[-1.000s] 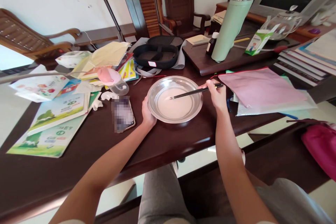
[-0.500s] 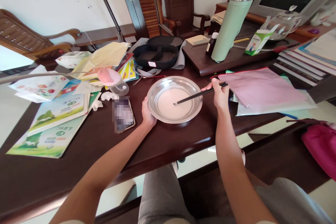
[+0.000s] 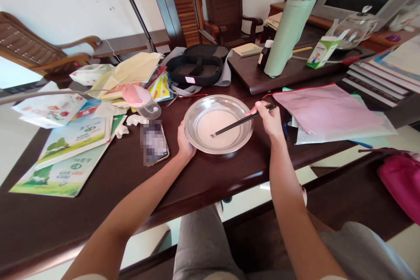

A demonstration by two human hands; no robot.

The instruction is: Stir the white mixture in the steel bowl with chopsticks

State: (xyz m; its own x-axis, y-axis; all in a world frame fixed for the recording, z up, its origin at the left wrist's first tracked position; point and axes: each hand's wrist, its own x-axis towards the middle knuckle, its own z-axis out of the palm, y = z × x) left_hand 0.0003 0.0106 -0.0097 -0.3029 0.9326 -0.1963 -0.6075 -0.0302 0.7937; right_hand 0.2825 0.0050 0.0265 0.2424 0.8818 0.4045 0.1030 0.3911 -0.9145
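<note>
A shiny metal bowl (image 3: 191,133) stands near the front edge of the dark wooden table, with a pale, milky mixture (image 3: 226,138) in its bottom. My left hand (image 3: 185,142) grips the bowl's left rim; part of its fingers is hidden by the bowl. In my right hand (image 3: 268,118), closed, is a pair of black chopsticks (image 3: 241,120). They slant down to the left over the bowl, their tips at the pale mixture. A phone (image 3: 155,143) with a blurred screen lies left of my left hand.
Booklets (image 3: 65,162) and crumpled tissues (image 3: 136,119) lie on the left. Behind the bowl is an open black case (image 3: 195,70). A tall green thermos (image 3: 288,30) stands on a raised board. Right of my right hand is a pink zip pouch (image 3: 328,107).
My right hand has shifted left with the chopsticks. Their tips have moved left and slightly nearer to me in the bowl. My left hand and the bowl stay in place.
</note>
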